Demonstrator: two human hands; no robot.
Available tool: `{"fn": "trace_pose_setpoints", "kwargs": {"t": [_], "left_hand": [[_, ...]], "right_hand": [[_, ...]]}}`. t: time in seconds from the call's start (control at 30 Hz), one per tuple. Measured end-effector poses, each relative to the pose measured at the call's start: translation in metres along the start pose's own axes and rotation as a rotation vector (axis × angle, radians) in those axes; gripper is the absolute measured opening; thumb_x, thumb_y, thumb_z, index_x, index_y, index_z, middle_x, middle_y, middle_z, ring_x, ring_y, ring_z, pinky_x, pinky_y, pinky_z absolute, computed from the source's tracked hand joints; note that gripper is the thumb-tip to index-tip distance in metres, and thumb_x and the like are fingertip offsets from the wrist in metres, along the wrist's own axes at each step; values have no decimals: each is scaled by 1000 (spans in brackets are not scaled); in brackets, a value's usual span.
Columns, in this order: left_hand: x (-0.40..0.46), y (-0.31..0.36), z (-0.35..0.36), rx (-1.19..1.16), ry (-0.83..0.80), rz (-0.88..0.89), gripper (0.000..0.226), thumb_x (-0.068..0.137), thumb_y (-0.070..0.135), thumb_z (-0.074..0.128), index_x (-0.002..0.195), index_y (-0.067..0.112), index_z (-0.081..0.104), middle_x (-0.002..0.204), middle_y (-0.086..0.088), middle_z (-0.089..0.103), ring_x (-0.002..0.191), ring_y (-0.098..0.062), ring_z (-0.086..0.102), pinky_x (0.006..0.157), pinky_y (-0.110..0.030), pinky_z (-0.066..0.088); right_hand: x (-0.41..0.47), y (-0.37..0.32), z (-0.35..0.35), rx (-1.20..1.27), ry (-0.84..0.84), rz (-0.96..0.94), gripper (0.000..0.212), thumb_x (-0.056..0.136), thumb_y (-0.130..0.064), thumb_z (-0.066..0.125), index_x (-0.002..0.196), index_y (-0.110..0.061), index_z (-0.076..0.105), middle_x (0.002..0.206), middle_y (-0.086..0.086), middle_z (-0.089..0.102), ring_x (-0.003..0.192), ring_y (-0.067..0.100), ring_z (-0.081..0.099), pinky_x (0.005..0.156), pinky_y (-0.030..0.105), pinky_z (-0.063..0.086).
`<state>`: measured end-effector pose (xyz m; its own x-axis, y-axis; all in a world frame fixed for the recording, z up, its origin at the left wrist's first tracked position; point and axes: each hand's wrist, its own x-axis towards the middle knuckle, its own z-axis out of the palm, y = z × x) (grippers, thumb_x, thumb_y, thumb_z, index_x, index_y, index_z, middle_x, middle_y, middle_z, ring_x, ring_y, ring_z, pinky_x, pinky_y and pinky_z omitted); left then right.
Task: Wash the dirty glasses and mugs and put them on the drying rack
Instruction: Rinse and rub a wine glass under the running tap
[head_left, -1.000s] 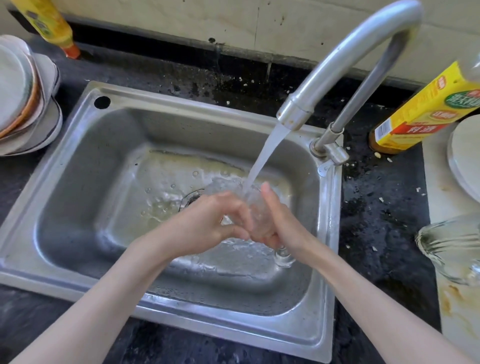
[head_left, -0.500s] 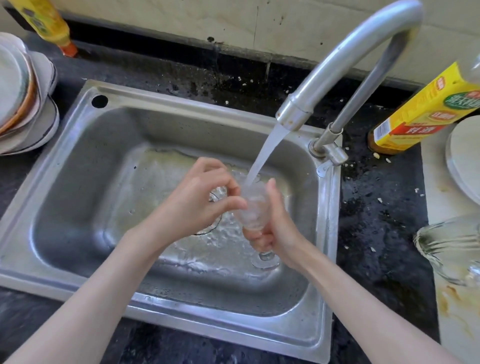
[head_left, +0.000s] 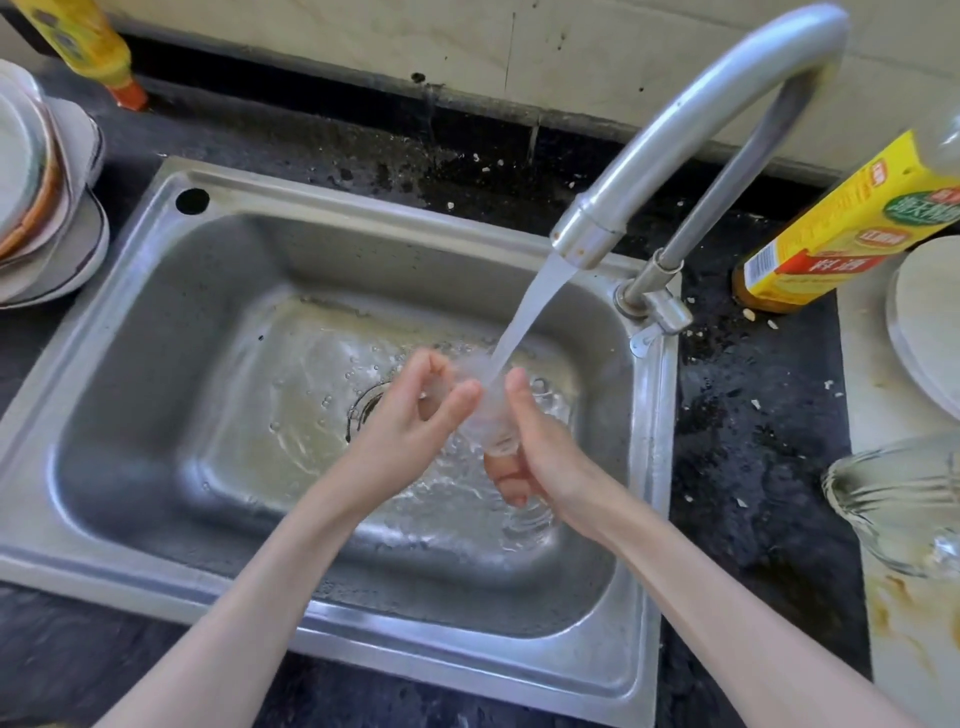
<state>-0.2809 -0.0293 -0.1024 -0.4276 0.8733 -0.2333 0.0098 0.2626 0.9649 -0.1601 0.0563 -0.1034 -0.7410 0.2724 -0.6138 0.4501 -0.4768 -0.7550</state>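
Observation:
A clear stemmed glass (head_left: 491, 415) stands upright over the steel sink (head_left: 171, 374), right under the running water (head_left: 530, 317) from the tap (head_left: 670, 130). My right hand (head_left: 545, 457) grips it from the right, thumb up along the bowl and fingers curled round the lower part and stem. My left hand (head_left: 415, 421) is at the glass's left side, thumb and curled fingers pinching its rim. The glass's foot is blurred by water below my right hand.
Stacked plates (head_left: 47, 208) sit left of the sink, with a yellow bottle (head_left: 88, 47) behind them. On the right are a yellow-labelled bottle (head_left: 841, 234), a white plate (head_left: 930, 322) and a clear glass vessel (head_left: 904, 499) on a stained board. The dark counter is wet and speckled.
My left hand has shifted from clasping over the glass to pinching at its rim. The glass has turned more upright under the stream in my right hand.

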Motion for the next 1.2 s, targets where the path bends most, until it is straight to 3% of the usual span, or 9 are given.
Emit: {"fn": "trace_pose_setpoints", "kwargs": {"t": [0.1, 0.2, 0.37, 0.47, 0.67, 0.83, 0.9, 1.1, 1.2], "left_hand": [[7, 6, 13, -152, 133, -104, 18, 90, 27, 55, 85, 14, 44, 63, 5, 49, 47, -2, 45, 42, -16, 36], [18, 11, 18, -226, 180, -169, 21, 86, 31, 62, 88, 21, 43, 71, 1, 50, 46, -2, 49, 38, -16, 36], [41, 25, 13, -271, 300, -274, 48, 77, 41, 69, 110, 19, 42, 80, -5, 60, 63, -16, 57, 57, -31, 44], [43, 26, 15, -348, 220, -241, 44, 70, 40, 69, 93, 6, 52, 68, -11, 56, 51, -20, 51, 50, -27, 38], [35, 20, 14, -809, -188, -311, 32, 91, 35, 45, 67, 21, 61, 70, 1, 58, 69, -13, 57, 73, -27, 42], [39, 6, 16, -569, 96, -444, 36, 80, 39, 66, 55, 18, 51, 56, -3, 47, 51, -17, 45, 57, -30, 36], [37, 4, 21, -514, 218, -448, 36, 78, 37, 69, 59, 14, 50, 56, -5, 49, 50, -19, 45, 55, -30, 35], [30, 18, 10, -588, -98, -377, 32, 67, 40, 73, 77, 11, 61, 68, -5, 59, 57, -17, 50, 51, -22, 42], [35, 15, 7, -601, -94, -378, 31, 74, 40, 69, 78, 10, 59, 73, -8, 58, 60, -19, 49, 48, -21, 44]], "right_hand": [[-1, -1, 8, 317, -237, 177, 85, 80, -78, 5, 96, -14, 59, 46, -5, 23, 35, 6, 22, 37, 17, 24], [4, -3, 7, 467, -314, 136, 85, 81, -77, 6, 116, -17, 55, 44, -5, 33, 34, 6, 33, 38, 17, 32], [-4, -13, 4, 131, -43, -13, 43, 94, -45, 36, 83, -13, 63, 48, -5, 42, 43, 8, 48, 49, 21, 48], [-6, -13, 0, 98, 43, -21, 30, 96, -29, 43, 76, -9, 54, 40, -9, 39, 39, 6, 49, 50, 21, 50], [-14, -6, -1, 940, -381, 182, 21, 85, -24, 63, 75, -6, 59, 43, -3, 47, 45, 12, 55, 56, 25, 52], [-4, 1, 1, -752, 332, -108, 34, 100, -34, 41, 77, -12, 53, 64, 9, 60, 63, 29, 62, 71, 42, 52], [0, 4, 4, -983, 404, -172, 33, 99, -37, 40, 77, -16, 53, 75, 12, 66, 74, 37, 63, 75, 45, 49], [-5, -9, 5, 677, -180, 106, 30, 91, -31, 48, 70, -11, 56, 37, -9, 41, 41, 6, 51, 52, 22, 49], [-3, -14, 7, 812, -249, 130, 24, 81, -31, 61, 69, -11, 60, 40, -8, 43, 43, 7, 52, 53, 19, 49]]}}
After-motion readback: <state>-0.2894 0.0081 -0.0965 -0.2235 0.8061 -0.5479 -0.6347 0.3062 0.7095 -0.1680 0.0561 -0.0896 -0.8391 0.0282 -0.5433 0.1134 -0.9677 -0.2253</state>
